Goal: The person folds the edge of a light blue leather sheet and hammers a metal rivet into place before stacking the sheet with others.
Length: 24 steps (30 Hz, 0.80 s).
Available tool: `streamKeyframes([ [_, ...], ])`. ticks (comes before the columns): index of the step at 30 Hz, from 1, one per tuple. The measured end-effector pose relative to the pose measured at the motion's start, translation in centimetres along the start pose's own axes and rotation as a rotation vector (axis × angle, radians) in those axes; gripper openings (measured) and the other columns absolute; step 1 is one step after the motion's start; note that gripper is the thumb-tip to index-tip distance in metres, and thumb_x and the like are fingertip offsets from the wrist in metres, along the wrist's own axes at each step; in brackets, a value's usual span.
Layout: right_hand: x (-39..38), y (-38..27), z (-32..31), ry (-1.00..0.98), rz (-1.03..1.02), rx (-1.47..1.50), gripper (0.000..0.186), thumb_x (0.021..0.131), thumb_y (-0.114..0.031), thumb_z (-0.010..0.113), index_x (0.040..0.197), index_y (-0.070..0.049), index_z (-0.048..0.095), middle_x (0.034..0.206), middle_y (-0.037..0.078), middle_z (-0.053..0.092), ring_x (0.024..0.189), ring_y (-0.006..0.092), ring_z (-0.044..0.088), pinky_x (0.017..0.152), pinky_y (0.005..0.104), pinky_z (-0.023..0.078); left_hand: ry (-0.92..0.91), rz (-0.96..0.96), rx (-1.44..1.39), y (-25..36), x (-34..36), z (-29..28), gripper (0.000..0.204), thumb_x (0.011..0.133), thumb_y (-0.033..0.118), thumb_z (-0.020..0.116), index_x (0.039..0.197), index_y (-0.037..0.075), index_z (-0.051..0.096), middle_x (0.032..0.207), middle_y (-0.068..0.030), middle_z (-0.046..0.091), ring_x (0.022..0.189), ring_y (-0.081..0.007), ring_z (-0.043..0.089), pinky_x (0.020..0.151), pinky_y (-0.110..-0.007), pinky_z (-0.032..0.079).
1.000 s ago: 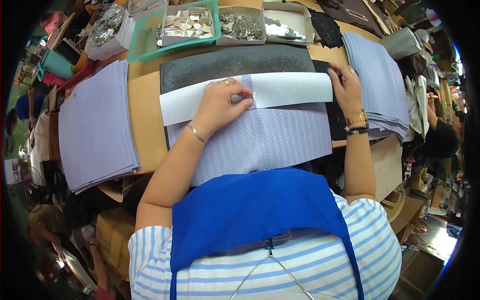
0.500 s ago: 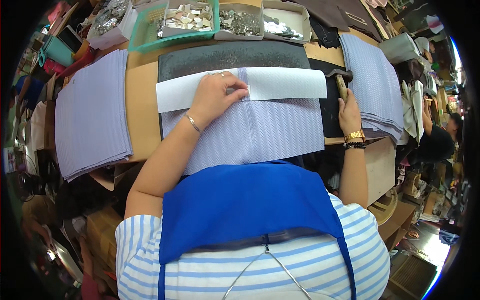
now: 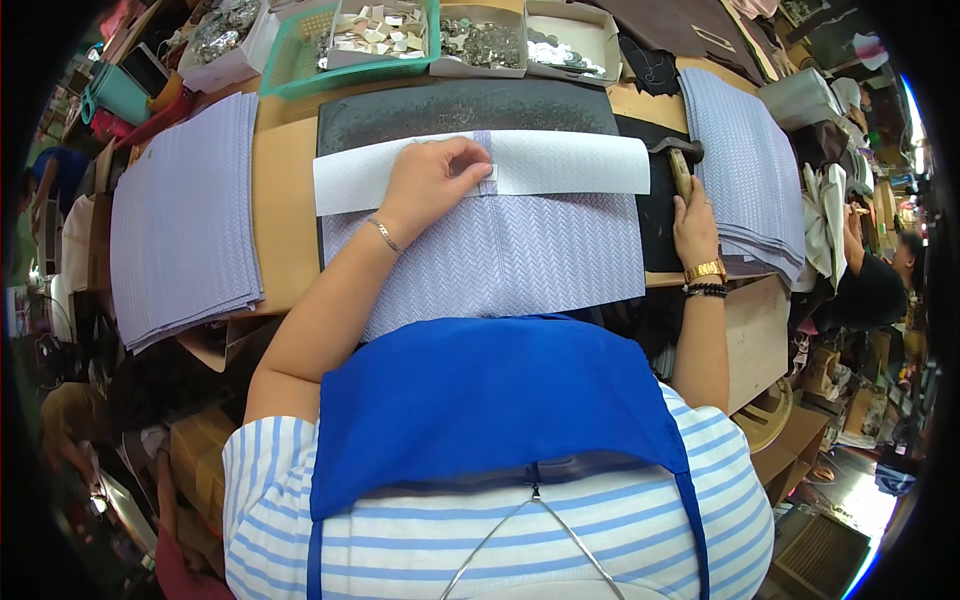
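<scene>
The left hand [image 3: 428,183] of the person is partly closed: the thumb and the forefinger make a rounded loop, and their tips hold a small white piece [image 3: 490,178] at the lilac strip [image 3: 482,140]. This strip crosses the middle of the white flap [image 3: 570,162], which lies along the upper part of the lilac woven sheet [image 3: 520,260]. The other fingers of this hand are bent, with the back of the hand turned upward. The left forearm comes from the lower left and goes obliquely over the sheet, with the elbow bent. The right hand [image 3: 694,228] is closed around the lower end of the wooden handle of a hammer [image 3: 681,175], to the right of the sheet. The dark head of the hammer points away from the person, over the black mat [image 3: 660,225]; I cannot tell if it touches it. The right forearm stands nearly straight forward, with the watch [image 3: 705,270] at the wrist. The sheet lies in front of the person, partly over a dark slab [image 3: 460,105] on the table [image 3: 285,200], between two lilac stacks [image 3: 185,220] [image 3: 745,160].
</scene>
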State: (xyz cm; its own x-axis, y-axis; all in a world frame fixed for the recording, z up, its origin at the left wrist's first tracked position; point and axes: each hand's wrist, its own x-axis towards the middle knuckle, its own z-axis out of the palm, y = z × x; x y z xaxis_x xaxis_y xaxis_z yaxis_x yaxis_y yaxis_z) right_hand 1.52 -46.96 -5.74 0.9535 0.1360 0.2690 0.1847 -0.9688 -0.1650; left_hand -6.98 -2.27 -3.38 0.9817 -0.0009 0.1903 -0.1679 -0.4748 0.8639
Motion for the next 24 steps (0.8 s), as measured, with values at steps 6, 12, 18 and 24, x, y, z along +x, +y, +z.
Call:
streamKeyframes([
  [6,0.6,1.7,-0.7,-0.016,0.057,0.416,0.049,0.105,-0.029,0.062,0.145,-0.004,0.049,0.108,0.014,0.066,0.081,0.0274,0.066,0.070,0.0391,0.054,0.067,0.264,0.232,0.0,0.1,0.1,0.016,0.089,0.025,0.076,0.092,0.010,0.079,0.083,-0.0071,0.074,0.071,-0.0241,0.069,0.070,-0.036,0.053],
  [12,-1.4,-6.2,-7.7,-0.176,0.448,0.983,0.046,0.104,-0.027,0.066,0.143,-0.006,0.051,0.100,-0.001,0.060,0.069,0.0030,0.054,0.056,0.0201,0.045,-0.007,0.171,0.126,0.0,-0.1,0.0,0.015,0.087,0.026,0.079,0.089,0.010,0.080,0.084,-0.0057,0.073,0.073,-0.0242,0.068,0.072,-0.038,0.052],
  [18,-4.7,-12.2,-8.0,-0.216,0.146,1.396,0.048,0.103,-0.009,0.064,0.147,-0.002,0.046,0.104,0.002,0.062,0.073,0.0053,0.057,0.061,0.0215,0.048,0.012,0.295,0.237,-0.2,-0.4,-0.2,0.011,0.085,0.015,0.081,0.093,0.007,0.079,0.083,-0.0077,0.072,0.070,-0.0225,0.065,0.066,-0.034,0.052],
  [24,-7.3,-16.7,-6.6,-0.549,0.115,1.395,0.049,0.107,-0.015,0.057,0.152,-0.004,0.041,0.105,0.002,0.062,0.073,0.0052,0.057,0.064,0.0211,0.050,0.067,0.360,0.322,0.1,-0.3,0.0,0.008,0.086,0.017,0.080,0.090,0.010,0.080,0.078,-0.0051,0.068,0.068,-0.0225,0.063,0.064,-0.036,0.050],
])
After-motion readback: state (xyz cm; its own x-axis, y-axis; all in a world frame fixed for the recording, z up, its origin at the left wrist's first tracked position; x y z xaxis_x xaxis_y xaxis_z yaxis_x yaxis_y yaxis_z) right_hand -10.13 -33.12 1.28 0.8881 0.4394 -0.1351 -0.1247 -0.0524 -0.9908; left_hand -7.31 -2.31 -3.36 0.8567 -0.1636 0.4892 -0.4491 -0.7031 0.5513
